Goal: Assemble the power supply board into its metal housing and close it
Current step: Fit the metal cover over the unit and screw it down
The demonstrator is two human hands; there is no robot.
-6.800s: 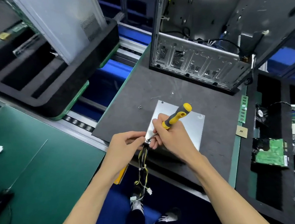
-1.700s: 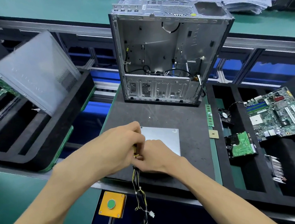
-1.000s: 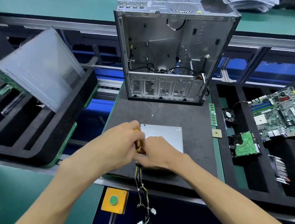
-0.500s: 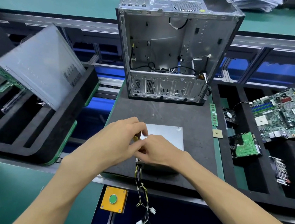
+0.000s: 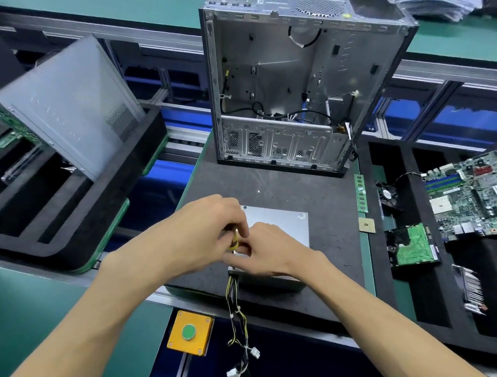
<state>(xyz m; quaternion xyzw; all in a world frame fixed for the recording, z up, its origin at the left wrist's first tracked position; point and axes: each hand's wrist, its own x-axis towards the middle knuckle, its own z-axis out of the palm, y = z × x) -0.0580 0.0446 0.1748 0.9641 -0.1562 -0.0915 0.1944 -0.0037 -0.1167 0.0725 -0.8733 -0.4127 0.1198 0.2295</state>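
Observation:
The closed grey metal power supply housing (image 5: 280, 224) lies flat on a dark mat (image 5: 317, 200), its yellow and black cable bundle (image 5: 235, 303) hanging over the near edge. Both hands meet at the housing's near left corner. My left hand (image 5: 203, 237) grips the yellow-handled screwdriver (image 5: 233, 241) from above; only a bit of the handle shows. My right hand (image 5: 272, 255) rests on the lid, its fingertips pinched at the screwdriver's lower end. The tip and any screw are hidden by my fingers.
An open PC case (image 5: 293, 94) stands upright behind the mat. On the right, a black foam tray holds a motherboard (image 5: 479, 195), a hard drive (image 5: 411, 246) and a fan (image 5: 387, 195). A RAM stick (image 5: 360, 193) and a chip (image 5: 366, 225) lie beside the mat. A yellow button box (image 5: 189, 333) hangs below.
Earlier my right hand held the screwdriver; my left hand now grips its handle. Over the last second both hands stay at the same corner with only small finger shifts.

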